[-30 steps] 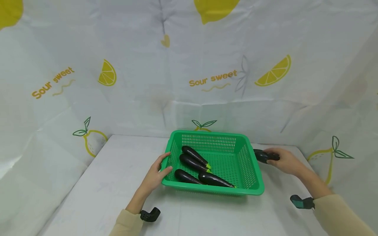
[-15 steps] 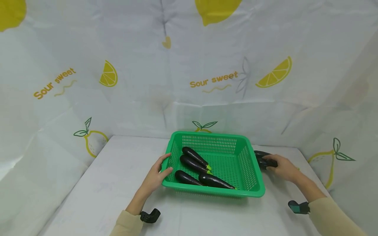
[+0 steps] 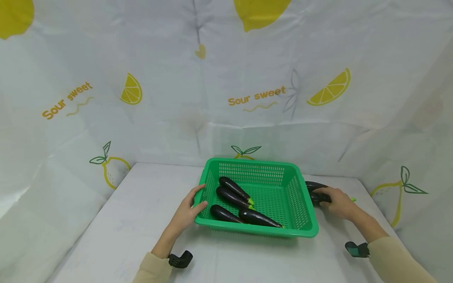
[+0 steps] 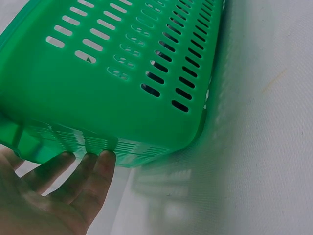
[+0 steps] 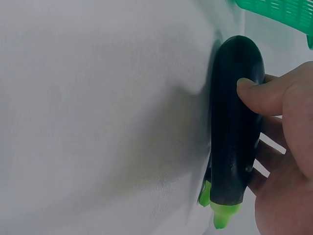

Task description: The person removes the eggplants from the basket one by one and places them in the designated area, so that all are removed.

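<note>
In the head view my right hand point(image 3: 337, 202) grips a dark purple eggplant point(image 3: 320, 197) just right of the green basket point(image 3: 258, 227). The right wrist view has the thumb across the eggplant point(image 5: 234, 122), the fingers behind it, and its green stem end pointing down the frame. A second eggplant point(image 3: 314, 184) lies right behind it, mostly hidden; its green stem point(image 5: 205, 194) peeks out. My left hand point(image 3: 185, 210) holds the basket's left rim, with fingertips point(image 4: 105, 159) against the outer wall. Inside the basket lie several eggplants point(image 3: 262, 217), mostly toward the left and front.
A white table point(image 3: 141, 220) bears the basket. Behind and beside it hangs a pale sheet point(image 3: 170, 98) printed with lemons and words. Black wrist devices point(image 3: 181, 259) sit on both forearms, near the beige sleeves.
My right hand has moved a little toward me and down with the eggplant, showing more of the second eggplant behind it. The left hand and the basket stay in place.
</note>
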The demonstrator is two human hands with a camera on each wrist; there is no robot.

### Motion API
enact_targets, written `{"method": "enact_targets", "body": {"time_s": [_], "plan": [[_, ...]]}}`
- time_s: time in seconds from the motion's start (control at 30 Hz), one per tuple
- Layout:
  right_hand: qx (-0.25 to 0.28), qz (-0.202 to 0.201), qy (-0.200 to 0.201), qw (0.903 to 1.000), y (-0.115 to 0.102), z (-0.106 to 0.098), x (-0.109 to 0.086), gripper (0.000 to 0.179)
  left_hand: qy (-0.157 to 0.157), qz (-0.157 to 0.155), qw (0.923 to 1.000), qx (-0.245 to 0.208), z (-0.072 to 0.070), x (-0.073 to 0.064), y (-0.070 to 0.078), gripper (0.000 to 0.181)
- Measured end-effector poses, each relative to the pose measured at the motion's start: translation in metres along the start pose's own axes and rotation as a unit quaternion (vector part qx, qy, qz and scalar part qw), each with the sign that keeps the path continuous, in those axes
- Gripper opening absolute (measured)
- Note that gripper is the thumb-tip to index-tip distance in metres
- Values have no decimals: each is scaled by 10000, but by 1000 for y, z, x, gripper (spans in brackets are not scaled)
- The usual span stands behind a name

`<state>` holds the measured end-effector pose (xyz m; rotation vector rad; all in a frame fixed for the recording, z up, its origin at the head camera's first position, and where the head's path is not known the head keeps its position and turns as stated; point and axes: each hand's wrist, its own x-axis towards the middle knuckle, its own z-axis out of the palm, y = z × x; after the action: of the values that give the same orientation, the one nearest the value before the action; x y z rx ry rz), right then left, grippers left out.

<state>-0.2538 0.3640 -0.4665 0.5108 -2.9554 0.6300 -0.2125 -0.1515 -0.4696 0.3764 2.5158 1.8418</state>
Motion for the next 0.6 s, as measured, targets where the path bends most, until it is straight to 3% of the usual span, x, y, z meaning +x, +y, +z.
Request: {"method": "enact_targets", "body": {"time_s": [0.33,0.6], "plan": [[-614,45,124,9980,-4,-6,-3,35,-24,17,10000,2,0,1,1,57],[-536,53,332,9980,-8,-19,1,29,-26,5,10000,26,0,-1,2,57]]}}
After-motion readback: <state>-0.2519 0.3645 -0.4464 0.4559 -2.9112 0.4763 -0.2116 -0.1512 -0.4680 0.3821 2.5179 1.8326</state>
